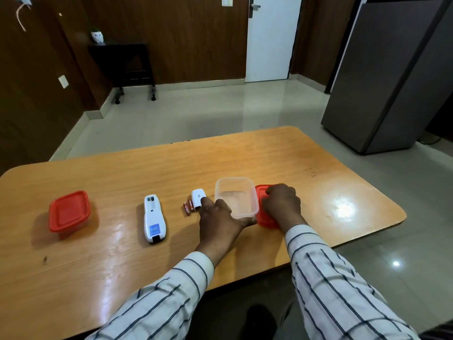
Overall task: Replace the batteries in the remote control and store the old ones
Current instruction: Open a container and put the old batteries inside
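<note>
- My left hand [215, 217] rests at the near-left corner of the open tub [236, 197], fingers loosely spread, thumb against the tub's near wall; it pinches nothing that I can see
- My right hand [282, 203] lies flat on the red lid [263, 217], which sits on the counter [122, 266] touching the tub's right side; whether those fingers curl under the lid's edge I cannot tell
- The batteries [188, 206] lie just left of my left grip, side by side, long axes running away from me; the left hand is clearly nearer
- The cover [198, 197] lies just beyond them, printed code unreadable
- The remote [153, 218] lies further left, bay open and looking empty, long axis away from me; its blue label is unreadable
- A closed tub [69, 211] stands far left
</note>
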